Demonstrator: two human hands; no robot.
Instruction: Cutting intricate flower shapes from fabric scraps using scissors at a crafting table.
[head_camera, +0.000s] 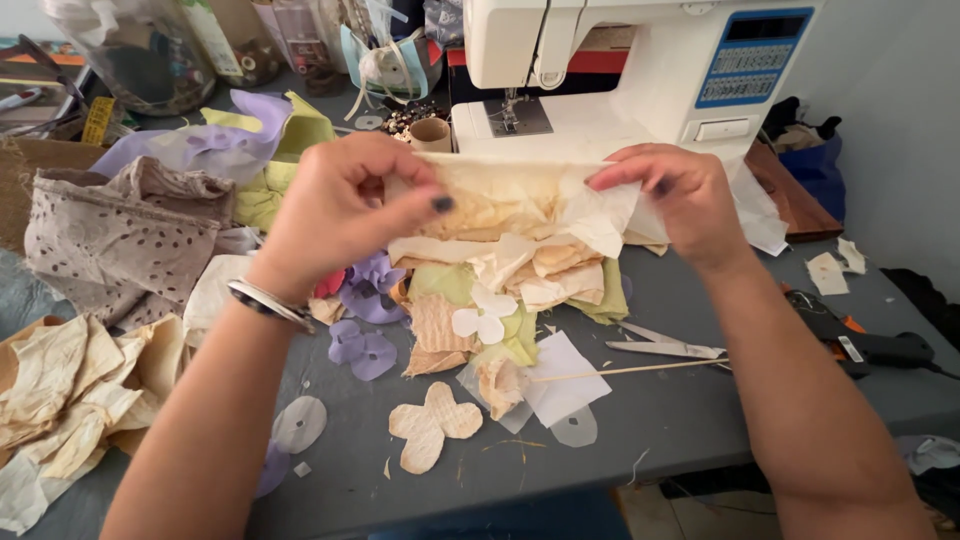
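My left hand (340, 205) and my right hand (675, 200) both pinch a crumpled piece of cream, tea-stained fabric (520, 200), held up and stretched between them above the grey table (680, 400). A metal bracelet (268, 303) circles my left wrist. Below the held fabric lies a heap of cut fabric petals (500, 290) in cream, pale green, white and purple. A cream flower-shaped cutout (432, 425) lies nearer the front edge.
A white sewing machine (640, 70) stands behind the hands. Scissors (665, 347) and a thin wooden stick (620, 371) lie right of the heap, a black glue gun (870, 345) further right. Spotted beige cloth (120, 235) and cream scraps (70, 400) sit at left.
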